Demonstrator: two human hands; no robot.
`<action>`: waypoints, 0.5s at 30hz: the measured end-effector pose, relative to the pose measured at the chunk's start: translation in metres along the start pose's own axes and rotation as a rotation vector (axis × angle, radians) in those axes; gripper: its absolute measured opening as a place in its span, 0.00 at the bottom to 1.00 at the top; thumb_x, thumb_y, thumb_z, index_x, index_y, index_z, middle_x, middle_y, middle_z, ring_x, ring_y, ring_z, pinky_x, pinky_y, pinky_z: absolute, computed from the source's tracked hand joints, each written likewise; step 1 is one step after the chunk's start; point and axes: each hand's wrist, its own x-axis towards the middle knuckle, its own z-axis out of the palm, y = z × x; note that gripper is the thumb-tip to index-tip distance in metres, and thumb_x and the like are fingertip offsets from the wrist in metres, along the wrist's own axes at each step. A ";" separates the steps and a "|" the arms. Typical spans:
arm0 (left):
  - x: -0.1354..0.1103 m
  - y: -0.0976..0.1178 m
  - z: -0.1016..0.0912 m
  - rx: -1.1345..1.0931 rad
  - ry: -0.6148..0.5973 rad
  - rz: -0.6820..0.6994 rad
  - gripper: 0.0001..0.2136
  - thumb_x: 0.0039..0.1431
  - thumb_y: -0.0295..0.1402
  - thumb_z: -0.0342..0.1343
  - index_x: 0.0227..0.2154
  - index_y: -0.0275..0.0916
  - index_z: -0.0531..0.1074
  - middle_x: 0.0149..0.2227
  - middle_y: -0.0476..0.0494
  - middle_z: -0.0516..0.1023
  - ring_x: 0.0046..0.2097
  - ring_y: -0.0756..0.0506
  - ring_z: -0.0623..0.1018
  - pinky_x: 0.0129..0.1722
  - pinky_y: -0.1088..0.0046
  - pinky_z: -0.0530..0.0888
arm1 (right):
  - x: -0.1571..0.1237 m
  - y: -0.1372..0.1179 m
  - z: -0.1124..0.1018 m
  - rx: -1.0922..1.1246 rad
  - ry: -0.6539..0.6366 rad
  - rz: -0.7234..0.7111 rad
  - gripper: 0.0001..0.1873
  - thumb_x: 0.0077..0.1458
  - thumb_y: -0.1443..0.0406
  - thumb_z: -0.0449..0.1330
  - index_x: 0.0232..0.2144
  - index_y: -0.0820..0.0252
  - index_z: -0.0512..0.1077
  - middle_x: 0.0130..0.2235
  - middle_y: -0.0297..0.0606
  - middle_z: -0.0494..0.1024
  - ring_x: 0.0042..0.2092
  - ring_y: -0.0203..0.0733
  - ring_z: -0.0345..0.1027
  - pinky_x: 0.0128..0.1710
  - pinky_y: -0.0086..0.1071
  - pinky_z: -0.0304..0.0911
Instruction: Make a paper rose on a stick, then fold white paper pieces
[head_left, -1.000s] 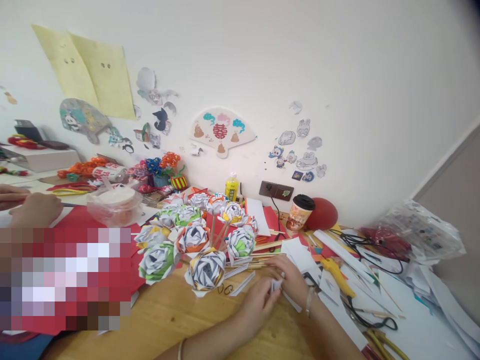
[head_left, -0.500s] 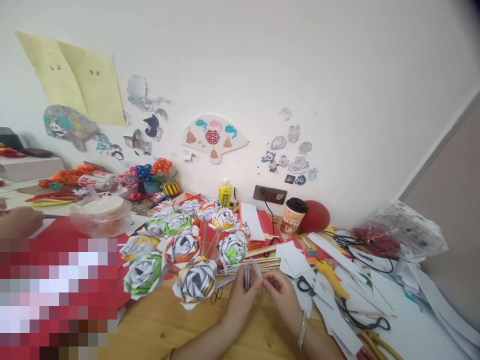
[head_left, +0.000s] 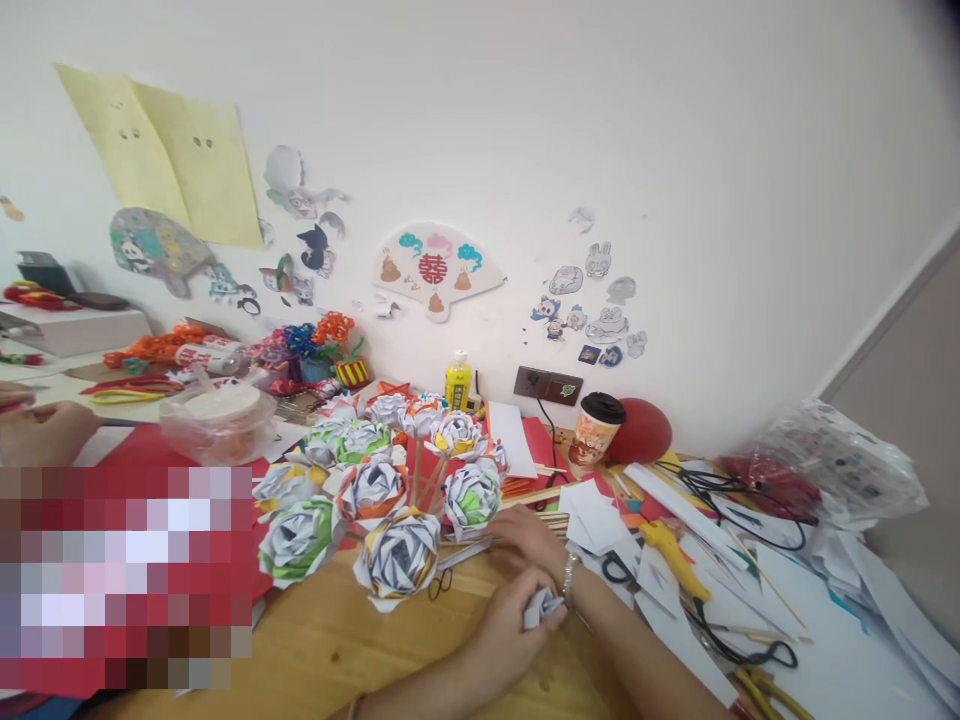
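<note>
My left hand [head_left: 514,625] is closed on a small folded white paper piece [head_left: 541,607], low above the wooden table. Reaching across in front of it, my right hand [head_left: 529,538] stretches left with its fingers extended, close to a folded paper strip [head_left: 463,555]; whether the fingertips touch the strip I cannot tell. Just left of the hands stands a cluster of folded paper flowers [head_left: 397,555] on wooden sticks, white with orange, yellow and green. A small pair of scissors [head_left: 441,584] lies partly under the nearest flower.
Another person's hand [head_left: 49,430] is at the far left. A lidded paper cup [head_left: 596,432], a red balloon [head_left: 639,430] and a yellow-labelled bottle [head_left: 458,382] stand near the wall. White paper pieces [head_left: 596,520] and a yellow glue gun [head_left: 675,560] lie right.
My hands have parted. My left hand moved down and right with the folded paper; my right hand moved left, past it, toward the strip. The view shifted slightly.
</note>
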 end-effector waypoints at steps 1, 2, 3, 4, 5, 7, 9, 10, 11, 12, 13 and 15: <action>-0.001 0.000 0.001 0.000 -0.021 -0.003 0.10 0.52 0.39 0.52 0.24 0.39 0.63 0.23 0.52 0.64 0.28 0.50 0.64 0.30 0.76 0.63 | 0.007 0.002 0.008 -0.008 -0.033 -0.024 0.02 0.48 0.66 0.61 0.28 0.55 0.74 0.34 0.33 0.77 0.37 0.39 0.68 0.40 0.30 0.62; -0.001 0.000 0.001 -0.005 -0.019 -0.014 0.12 0.52 0.41 0.52 0.21 0.39 0.61 0.22 0.53 0.61 0.27 0.50 0.62 0.29 0.76 0.62 | 0.012 0.003 0.016 -0.020 -0.044 -0.031 0.02 0.48 0.67 0.61 0.25 0.56 0.73 0.31 0.33 0.77 0.36 0.38 0.67 0.39 0.30 0.61; 0.000 -0.001 0.001 -0.017 0.007 -0.028 0.15 0.52 0.43 0.51 0.20 0.39 0.59 0.21 0.54 0.59 0.26 0.50 0.61 0.28 0.76 0.61 | 0.015 0.004 0.022 -0.033 -0.037 -0.024 0.04 0.49 0.68 0.60 0.24 0.56 0.73 0.29 0.33 0.76 0.35 0.38 0.67 0.39 0.30 0.61; 0.001 -0.003 0.000 -0.034 0.051 -0.044 0.17 0.53 0.46 0.50 0.19 0.39 0.57 0.21 0.54 0.58 0.26 0.50 0.61 0.28 0.76 0.61 | 0.015 0.004 0.025 -0.046 -0.016 -0.007 0.06 0.49 0.69 0.59 0.23 0.57 0.72 0.28 0.33 0.75 0.34 0.38 0.67 0.38 0.31 0.61; 0.003 -0.005 -0.002 -0.058 0.107 -0.063 0.18 0.52 0.49 0.49 0.19 0.40 0.56 0.21 0.54 0.57 0.26 0.50 0.61 0.28 0.76 0.61 | 0.013 0.005 0.025 -0.060 0.019 0.022 0.07 0.50 0.69 0.58 0.22 0.57 0.72 0.27 0.34 0.75 0.33 0.39 0.66 0.37 0.31 0.61; 0.007 -0.008 -0.007 -0.104 0.241 -0.101 0.20 0.51 0.52 0.48 0.19 0.40 0.56 0.21 0.53 0.58 0.27 0.49 0.63 0.29 0.75 0.63 | 0.003 0.005 0.018 -0.088 0.124 0.109 0.09 0.53 0.69 0.55 0.23 0.58 0.71 0.27 0.36 0.74 0.32 0.41 0.66 0.35 0.33 0.62; 0.011 -0.010 -0.012 -0.130 0.374 -0.131 0.20 0.50 0.53 0.49 0.22 0.40 0.60 0.23 0.52 0.62 0.28 0.48 0.65 0.31 0.74 0.65 | -0.013 0.000 0.007 -0.113 0.259 0.224 0.11 0.58 0.67 0.49 0.27 0.60 0.70 0.29 0.40 0.74 0.33 0.42 0.66 0.34 0.34 0.62; 0.013 -0.011 -0.014 -0.138 0.425 -0.146 0.19 0.50 0.53 0.50 0.23 0.40 0.61 0.24 0.51 0.65 0.29 0.47 0.67 0.32 0.73 0.66 | -0.021 -0.004 0.002 -0.106 0.318 0.276 0.13 0.60 0.67 0.47 0.30 0.61 0.70 0.30 0.41 0.74 0.34 0.42 0.67 0.33 0.33 0.63; 0.015 -0.011 -0.017 -0.147 0.462 -0.160 0.18 0.49 0.52 0.52 0.25 0.40 0.63 0.25 0.50 0.67 0.30 0.47 0.68 0.33 0.72 0.67 | -0.030 -0.010 -0.001 -0.084 0.375 0.330 0.14 0.61 0.66 0.45 0.32 0.61 0.69 0.32 0.41 0.74 0.34 0.42 0.68 0.34 0.33 0.64; 0.017 -0.011 -0.018 -0.158 0.481 -0.168 0.18 0.47 0.50 0.54 0.27 0.40 0.64 0.27 0.49 0.69 0.32 0.46 0.70 0.35 0.71 0.68 | -0.037 -0.017 -0.002 0.017 0.419 0.385 0.12 0.60 0.65 0.47 0.33 0.60 0.69 0.32 0.41 0.74 0.35 0.41 0.69 0.34 0.32 0.65; 0.018 -0.011 -0.019 -0.172 0.484 -0.172 0.17 0.46 0.49 0.56 0.29 0.39 0.65 0.29 0.48 0.70 0.33 0.45 0.71 0.36 0.71 0.68 | -0.044 -0.024 -0.002 0.113 0.427 0.409 0.11 0.59 0.63 0.49 0.32 0.59 0.69 0.32 0.40 0.75 0.35 0.41 0.69 0.35 0.31 0.65; 0.019 -0.011 -0.020 -0.197 0.453 -0.164 0.17 0.44 0.47 0.58 0.30 0.39 0.65 0.30 0.47 0.71 0.35 0.44 0.71 0.38 0.69 0.68 | -0.052 -0.038 0.004 0.203 0.412 0.398 0.09 0.57 0.63 0.51 0.31 0.58 0.70 0.32 0.38 0.75 0.35 0.42 0.70 0.35 0.32 0.65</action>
